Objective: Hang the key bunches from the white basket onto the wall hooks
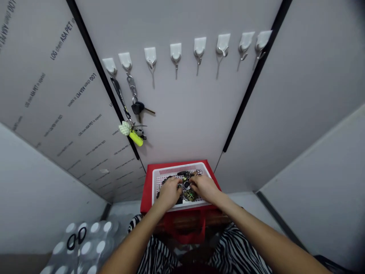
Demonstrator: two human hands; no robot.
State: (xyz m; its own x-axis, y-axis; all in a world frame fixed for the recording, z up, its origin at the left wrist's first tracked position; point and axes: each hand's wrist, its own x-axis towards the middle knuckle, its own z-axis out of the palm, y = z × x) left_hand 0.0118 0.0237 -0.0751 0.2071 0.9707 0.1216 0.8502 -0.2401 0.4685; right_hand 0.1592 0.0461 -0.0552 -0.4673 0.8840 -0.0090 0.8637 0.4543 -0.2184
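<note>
A white plastic basket (154,182) holds a jumble of keys and keychains. Inside it, my left hand (170,192) and my right hand (205,187) are close together, fingers curled inward. Between their fingertips is a keychain (186,185) with a round dark piece and metal rings; both hands pinch at it, though the exact grip is partly hidden. Just below lies a round green-and-gold ornament (189,195), near my right fingers. A dark keychain piece (182,173) rests toward the basket's far side. Other contents are covered by my left hand.
Several white adhesive hooks (176,51) line the wall. On the leftmost hangs a black strap (121,97) with a yellow tag (136,138); beside it hang car keys (138,107). The basket stands on a red bag (146,190). Scissors (76,239) lie on packed bottles (85,248).
</note>
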